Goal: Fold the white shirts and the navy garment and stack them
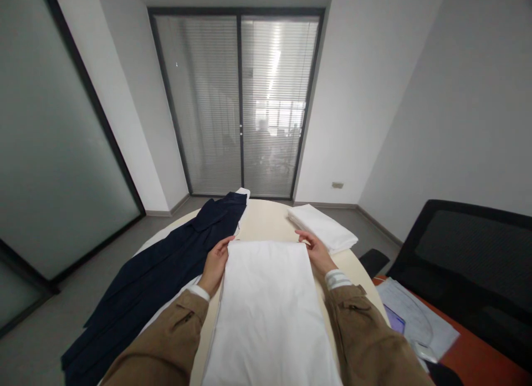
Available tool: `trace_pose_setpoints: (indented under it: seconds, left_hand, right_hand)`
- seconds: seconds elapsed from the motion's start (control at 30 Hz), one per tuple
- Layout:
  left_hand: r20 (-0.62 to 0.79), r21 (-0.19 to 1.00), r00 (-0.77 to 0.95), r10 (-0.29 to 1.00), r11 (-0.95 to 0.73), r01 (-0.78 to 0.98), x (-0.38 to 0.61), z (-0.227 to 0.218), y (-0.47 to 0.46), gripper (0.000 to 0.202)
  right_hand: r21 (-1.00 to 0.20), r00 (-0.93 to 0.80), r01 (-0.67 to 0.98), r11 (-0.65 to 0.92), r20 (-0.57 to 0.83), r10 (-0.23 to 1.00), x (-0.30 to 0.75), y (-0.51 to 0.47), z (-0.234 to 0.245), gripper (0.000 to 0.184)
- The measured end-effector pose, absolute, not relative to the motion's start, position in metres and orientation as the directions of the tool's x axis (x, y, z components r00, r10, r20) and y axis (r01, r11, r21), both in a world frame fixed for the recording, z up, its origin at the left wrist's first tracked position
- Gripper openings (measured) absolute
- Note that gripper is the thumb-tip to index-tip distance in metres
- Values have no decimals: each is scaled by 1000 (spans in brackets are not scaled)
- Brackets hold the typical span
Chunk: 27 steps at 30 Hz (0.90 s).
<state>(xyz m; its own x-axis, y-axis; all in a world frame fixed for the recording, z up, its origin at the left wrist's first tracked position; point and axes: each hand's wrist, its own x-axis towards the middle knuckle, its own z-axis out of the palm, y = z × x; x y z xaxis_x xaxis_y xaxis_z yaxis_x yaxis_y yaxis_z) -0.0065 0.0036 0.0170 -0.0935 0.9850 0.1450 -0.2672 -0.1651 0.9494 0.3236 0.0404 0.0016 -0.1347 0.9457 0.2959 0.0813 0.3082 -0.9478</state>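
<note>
My half-open left hand [215, 266] and right hand [316, 252] rest at the far corners of a folded white sheet [268, 314], soft, light cloth best taken along that edge.

The white cloth [266, 319] runs past the frame edge at 6 o'clock, the navy cloth [153, 264] at 7 o'clock; print on the papers [415, 314] at 4 o'clock is illegible.

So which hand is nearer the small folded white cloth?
Right hand: just below the folded white cloth. Left hand: farther away, across the large white sheet.
</note>
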Motion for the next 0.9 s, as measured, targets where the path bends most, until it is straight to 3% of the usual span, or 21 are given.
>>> trace_pose_setpoints:
  seconds: [0.23, 0.43, 0.57, 0.7, 0.83, 0.9]
  left_hand:
    - [138, 969, -63, 988, -148, -198, -10, 24, 0, 57]
    - [178, 964, -97, 979, -193, -184, -11, 20, 2, 45]
    - [234, 965, -101, 967, -244, -99, -12, 12, 6, 32]
    - [315, 949, -142, 938, -312, 40, -13, 7, 9, 15]
    - [330, 944, -157, 931, -320, 84, -15, 5, 10, 10]
    - [333, 942, -170, 928, -319, 104, -17, 4, 11, 8]
  right_hand:
    - [-991, -319, 84, 106, 74, 945, 314, 25, 12, 42]
    - [-989, -277, 96, 109, 79, 958, 316, 26, 14, 32]
    - [-998, -281, -19, 54, 57, 958, 312, 25, 14, 16]
    - [-996, -277, -73, 48, 66, 959, 306, 22, 16, 23]
    - [-995, -241, -99, -14, 10, 970, 303, 20, 18, 15]
    - [-991, -223, -118, -69, -41, 974, 304, 19, 18, 22]
